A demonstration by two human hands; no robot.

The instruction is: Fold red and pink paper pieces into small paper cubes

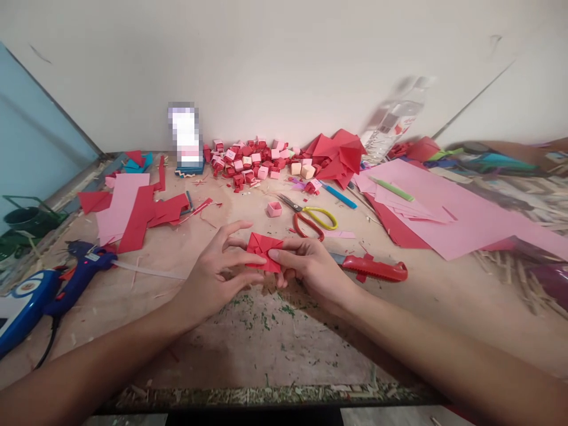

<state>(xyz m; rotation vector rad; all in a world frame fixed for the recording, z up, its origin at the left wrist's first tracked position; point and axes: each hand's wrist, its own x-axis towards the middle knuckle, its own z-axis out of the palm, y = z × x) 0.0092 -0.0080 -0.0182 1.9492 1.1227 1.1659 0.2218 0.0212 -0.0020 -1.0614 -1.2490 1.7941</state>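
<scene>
A small square of folded red paper with crossing creases is held up between my two hands, a little above the table. My right hand pinches its right side, the thumb lying on the front face and the other fingers behind. On the left edge, my left hand grips the paper with a finger across its front, while the index finger is raised off it. Just beyond my hands lie a small open pink paper box and scissors with red and yellow handles. A red-handled cutter lies beside my right hand.
Several small red and pink paper cubes are heaped by the wall. A phone stands left of them, a water bottle right. Pink sheets cover the right side. Left are red scraps and a blue glue gun.
</scene>
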